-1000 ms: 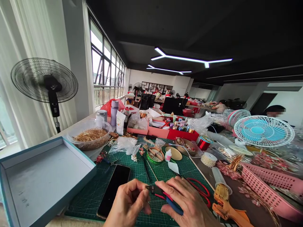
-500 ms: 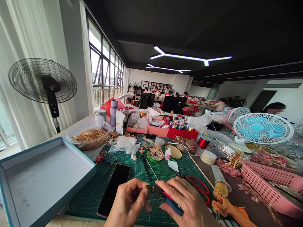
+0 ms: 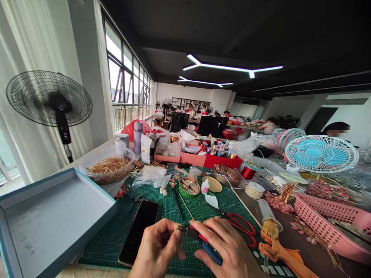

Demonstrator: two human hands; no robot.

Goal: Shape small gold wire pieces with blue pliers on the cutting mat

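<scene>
Over the green cutting mat (image 3: 107, 243), my right hand (image 3: 227, 245) is closed around pliers (image 3: 191, 232) with red and blue handles. Their dark jaws point left and meet the fingertips of my left hand (image 3: 159, 247). Thumb and forefinger of that left hand are pinched together at the jaw tips; whatever sits between them is too small and covered to name. Just beyond the hands lie a thin stick (image 3: 186, 206) and dark tweezers (image 3: 177, 201). A black phone (image 3: 139, 231) lies to the left of my left hand. Red-handled scissors (image 3: 242, 226) rest beyond my right hand.
A shallow box (image 3: 58, 216) takes up the left side. Farther back stand a divided bead tray (image 3: 189, 187), a small glue bottle (image 3: 205, 187) and a tub of golden wires (image 3: 107, 166). At right are an orange glue gun (image 3: 275, 247), a pink basket (image 3: 333, 227) and a blue fan (image 3: 321, 153).
The view has shifted very slightly. Both hands and the pliers keep nearly the same pose, with the left fingertips still at the jaws.
</scene>
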